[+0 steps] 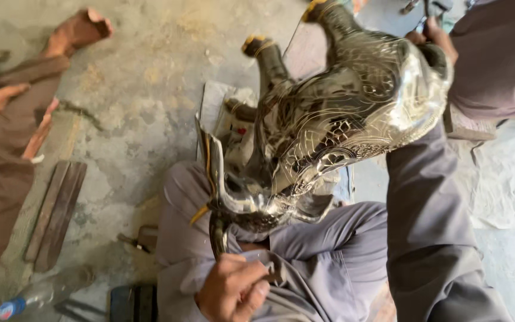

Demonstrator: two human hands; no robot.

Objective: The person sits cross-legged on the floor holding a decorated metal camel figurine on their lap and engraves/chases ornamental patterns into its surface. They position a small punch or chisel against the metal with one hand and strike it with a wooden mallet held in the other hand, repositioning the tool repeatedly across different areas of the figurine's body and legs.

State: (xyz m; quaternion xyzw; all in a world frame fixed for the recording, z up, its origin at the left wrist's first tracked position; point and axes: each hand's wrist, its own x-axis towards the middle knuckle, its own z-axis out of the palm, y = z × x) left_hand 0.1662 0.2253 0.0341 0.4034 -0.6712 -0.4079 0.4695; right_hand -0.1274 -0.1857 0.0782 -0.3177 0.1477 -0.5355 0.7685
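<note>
A shiny engraved metal elephant figure (353, 113) lies tilted over my lap, legs pointing up and away, with yellow-tipped feet. My left hand (230, 292) is closed around the end of its dark trunk, low in the view, with grey cloth bunched under the fingers. My right arm, in a grey sleeve, reaches up along the right side. My right hand (433, 33) grips the figure's rear end and is mostly hidden behind the body. My grey-trousered knees (329, 238) sit beneath the figure.
Another person in brown clothes sits at the left, with a foot (78, 30) on the concrete floor. A second person's dark garment (496, 59) is at top right. Wooden slats (55, 214), a plastic bottle (16, 305) and white cloth (508, 179) lie around.
</note>
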